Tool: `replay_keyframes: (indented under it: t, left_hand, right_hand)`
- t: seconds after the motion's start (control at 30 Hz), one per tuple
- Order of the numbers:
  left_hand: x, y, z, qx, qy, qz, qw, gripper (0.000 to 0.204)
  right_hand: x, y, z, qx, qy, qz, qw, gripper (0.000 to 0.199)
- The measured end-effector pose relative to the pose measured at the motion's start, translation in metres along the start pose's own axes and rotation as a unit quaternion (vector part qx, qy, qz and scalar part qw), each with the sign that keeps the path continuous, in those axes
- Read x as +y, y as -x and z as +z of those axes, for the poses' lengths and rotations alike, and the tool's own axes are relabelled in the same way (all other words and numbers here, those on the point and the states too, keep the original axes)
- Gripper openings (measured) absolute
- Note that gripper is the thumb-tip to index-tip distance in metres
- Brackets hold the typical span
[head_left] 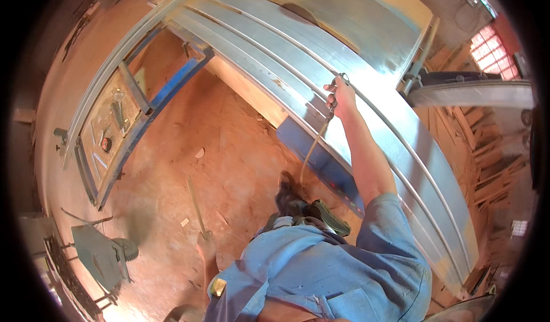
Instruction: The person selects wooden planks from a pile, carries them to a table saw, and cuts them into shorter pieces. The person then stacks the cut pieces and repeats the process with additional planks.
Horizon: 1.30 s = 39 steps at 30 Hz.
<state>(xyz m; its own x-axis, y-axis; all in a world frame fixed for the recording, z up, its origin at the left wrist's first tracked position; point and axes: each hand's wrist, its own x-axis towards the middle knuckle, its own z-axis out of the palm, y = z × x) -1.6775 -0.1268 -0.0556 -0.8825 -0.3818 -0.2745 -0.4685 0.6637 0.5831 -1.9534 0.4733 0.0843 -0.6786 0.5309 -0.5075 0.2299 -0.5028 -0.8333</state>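
My right hand reaches forward over the metal top of a large machine table, which has long raised rails. Its fingers are wrapped round a small metal air blow gun, partly hidden by the hand. From the gun a thin tan hose hangs over the table's near edge toward the floor. Down at my left side, my left hand is closed round a thin tan stick that points forward above the floor. The stick's lower end is hidden in the fist.
A blue and grey metal frame juts out at the left, with a board and small tools on it. A grey wheeled piece of equipment stands at lower left. Wood offcuts are heaped beyond the table's right side.
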Motion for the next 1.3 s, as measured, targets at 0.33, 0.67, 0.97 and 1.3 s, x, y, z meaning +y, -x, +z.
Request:
replay_keyframes:
  t: [0.33, 0.67, 0.97, 1.3]
  left_hand:
    - [0.199, -0.055, -0.035, 0.005, 0.285, -0.129, 0.95, 0.015]
    - [0.232, -0.266, -0.064, 0.376, 0.156, 0.005, 0.913, 0.012]
    - [0.121, -0.537, -0.133, 0.32, 0.031, 0.063, 0.945, 0.027]
    - [0.211, -0.568, -0.157, 0.248, -0.18, 0.082, 0.948, 0.053]
  right_hand:
    - [0.051, -0.032, 0.096, -0.15, 0.107, 0.092, 0.979, 0.037]
    - [0.004, -0.067, 0.205, -0.041, 0.093, -0.031, 0.994, 0.034]
    - [-0.024, -0.133, 0.364, -0.031, 0.076, -0.028, 0.996, 0.021]
    - [-0.043, -0.205, 0.442, 0.057, 0.052, -0.021, 0.997, 0.02]
